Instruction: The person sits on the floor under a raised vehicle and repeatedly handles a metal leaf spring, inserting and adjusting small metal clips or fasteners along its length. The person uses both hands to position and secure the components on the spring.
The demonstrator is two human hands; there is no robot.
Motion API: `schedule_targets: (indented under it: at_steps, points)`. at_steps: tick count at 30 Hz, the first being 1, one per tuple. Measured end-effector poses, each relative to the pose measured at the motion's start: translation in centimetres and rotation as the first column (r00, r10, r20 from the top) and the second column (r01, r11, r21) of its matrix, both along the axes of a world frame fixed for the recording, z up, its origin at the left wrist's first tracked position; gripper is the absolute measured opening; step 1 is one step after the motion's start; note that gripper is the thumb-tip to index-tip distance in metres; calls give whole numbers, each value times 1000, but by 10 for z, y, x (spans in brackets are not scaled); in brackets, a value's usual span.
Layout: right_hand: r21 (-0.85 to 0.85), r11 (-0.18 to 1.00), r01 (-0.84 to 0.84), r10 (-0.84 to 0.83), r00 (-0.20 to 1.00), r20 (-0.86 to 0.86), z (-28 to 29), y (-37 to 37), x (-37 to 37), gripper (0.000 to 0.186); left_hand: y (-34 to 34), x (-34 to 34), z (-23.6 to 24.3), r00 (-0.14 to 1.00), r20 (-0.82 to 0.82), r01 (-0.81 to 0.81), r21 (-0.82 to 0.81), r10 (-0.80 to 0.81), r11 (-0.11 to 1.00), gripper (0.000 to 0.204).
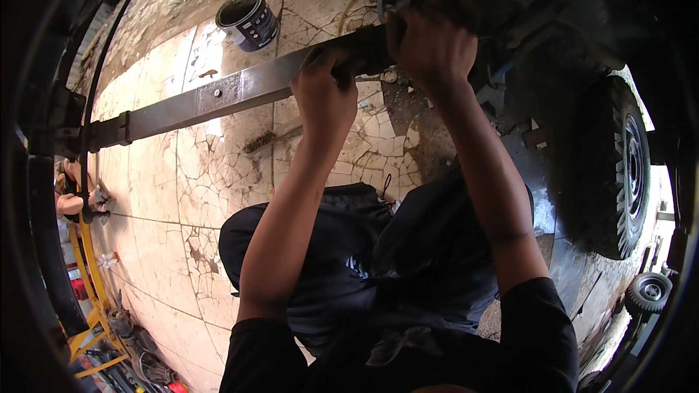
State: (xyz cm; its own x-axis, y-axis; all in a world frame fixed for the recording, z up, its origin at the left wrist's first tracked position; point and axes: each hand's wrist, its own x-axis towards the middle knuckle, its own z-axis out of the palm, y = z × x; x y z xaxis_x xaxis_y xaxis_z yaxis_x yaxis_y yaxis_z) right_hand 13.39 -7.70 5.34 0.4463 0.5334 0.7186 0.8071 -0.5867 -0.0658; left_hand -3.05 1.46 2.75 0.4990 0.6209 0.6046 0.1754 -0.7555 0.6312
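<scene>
A long grey metal beam [247, 87] crosses in front of me, rising from the left toward a dark area at the upper right. My left hand [325, 91] is closed against the beam, its fingers curled over a dark section; whatever it grips there is lost in shadow. Farther right, my right hand [435, 47] is closed too, knuckles up, beside the beam's dark end. Its fingertips and anything inside them are hidden. A bolt head [218, 93] shows on the beam's face, left of my left hand.
An open paint can [256, 32] stands beyond the beam. A brush [260, 142] lies on the cracked tile floor [204, 196]. At right is a big treaded tyre [632, 167], with a smaller wheel [649, 292] behind. A yellow metal frame [89, 276] and another person's limbs [70, 200] are at left.
</scene>
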Motion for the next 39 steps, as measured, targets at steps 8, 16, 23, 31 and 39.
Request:
schedule_targets:
  at_steps: [8,16,23,31,39]
  points:
    - [43,998,-46,46,999,-10,-2,0,9,42,-3,4,-3,1000,8,24,-91,-23,996,11]
    - [117,989,-96,91,995,45,-10,2,10,35,-29,-1,-12,995,96,-24,-138,38,990,12]
    - [72,997,-23,20,999,33,-4,1,6,32,-29,8,-3,994,-18,-104,55,106,993,14]
    - [64,996,-54,53,998,27,-1,0,8,26,-24,11,-12,991,117,-57,-115,70,992,14]
    - [63,998,-11,11,1000,-13,2,-1,3,22,7,23,1,998,-24,-54,117,58,992,11]
